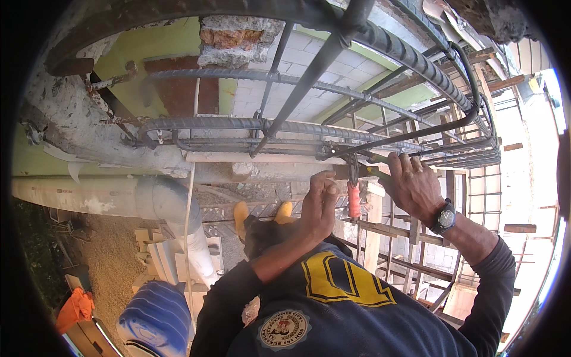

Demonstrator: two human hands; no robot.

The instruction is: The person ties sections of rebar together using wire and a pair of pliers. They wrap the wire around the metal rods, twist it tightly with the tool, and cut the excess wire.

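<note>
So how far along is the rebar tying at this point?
Done: the rebar cage already stands assembled with its stirrups. In hand: the left hand holds red-handled pincers at one joint, and the right hand steadies a bar. Which joints remain untied cannot be told.

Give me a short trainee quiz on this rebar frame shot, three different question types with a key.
1. Multiple choice: which wrist carries the wristwatch? A) left B) right C) neither
2. True or false: the left hand and the right hand are both gloved.
3. Fill in: the tool handle hanging between the two hands is coloured ___.

Key: 1 B; 2 false; 3 red.
</note>
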